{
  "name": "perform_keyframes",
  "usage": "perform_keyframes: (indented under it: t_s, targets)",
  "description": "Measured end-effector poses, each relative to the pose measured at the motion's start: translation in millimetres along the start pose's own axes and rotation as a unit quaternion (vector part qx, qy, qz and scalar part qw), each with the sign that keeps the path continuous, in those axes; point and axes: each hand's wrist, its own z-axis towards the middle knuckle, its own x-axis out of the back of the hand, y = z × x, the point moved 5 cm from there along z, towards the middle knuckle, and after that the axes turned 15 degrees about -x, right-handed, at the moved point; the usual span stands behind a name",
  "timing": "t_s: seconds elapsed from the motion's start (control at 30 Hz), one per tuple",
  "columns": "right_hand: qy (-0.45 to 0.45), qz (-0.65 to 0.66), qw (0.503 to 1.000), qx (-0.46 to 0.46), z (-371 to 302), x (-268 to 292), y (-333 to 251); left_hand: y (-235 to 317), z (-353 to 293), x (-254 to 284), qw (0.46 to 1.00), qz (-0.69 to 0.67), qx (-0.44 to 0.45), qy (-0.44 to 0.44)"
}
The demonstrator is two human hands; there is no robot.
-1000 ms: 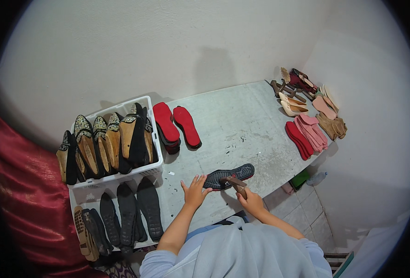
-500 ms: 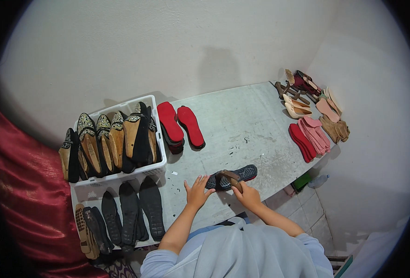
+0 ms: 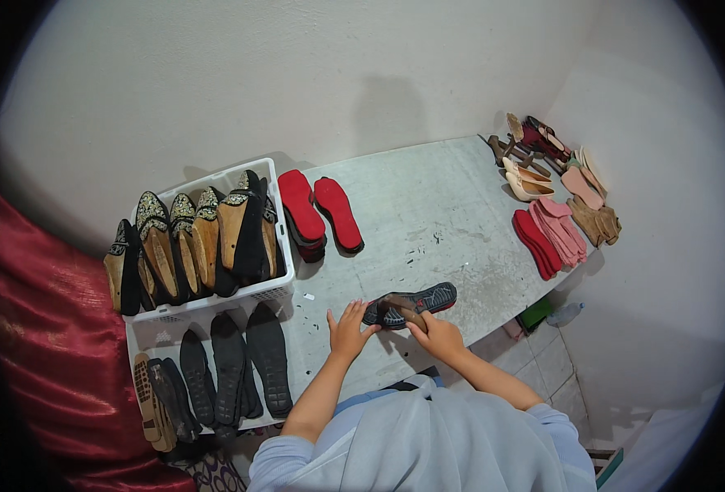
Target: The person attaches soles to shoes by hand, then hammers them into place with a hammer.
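A black ridged shoe sole [image 3: 434, 297] lies tread up on the table in front of me, with a little red showing along it. My right hand [image 3: 438, 338] is closed round the wooden handle of a hammer [image 3: 412, 316]. The blurred hammer head is over the left half of the sole; whether it touches cannot be told. My left hand [image 3: 348, 332] rests flat at the sole's left end, fingers spread, with the thumb against its edge.
A white basket [image 3: 284, 283] of embroidered shoes on wooden lasts stands at left. Black soles [image 3: 268, 361] lie before it and red insoles [image 3: 337, 213] beside it. Pink insoles [image 3: 557, 232], cream shoes [image 3: 528, 186] and more hammers [image 3: 497, 150] lie at far right. Red cloth [image 3: 47, 328] hangs at left.
The hammer head has swung down and blurred over the sole, its handle lying flatter. My left hand stays at the sole's end. The whole view has shifted slightly.
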Motion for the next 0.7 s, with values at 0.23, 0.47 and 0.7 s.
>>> perform_keyframes:
  t_s: [0.23,0.47,0.7]
  targets:
    - [-0.009,-0.005,0.999,0.036,-17,11,8,0,-1,-1,1.000,-0.023,0.002,0.018]
    - [-0.030,-0.020,0.999,0.024,-22,13,15,2,-1,3,1.000,-0.013,0.009,0.004]
    - [-0.032,0.010,0.998,0.059,-14,7,11,0,2,3,1.000,-0.016,0.012,0.006]
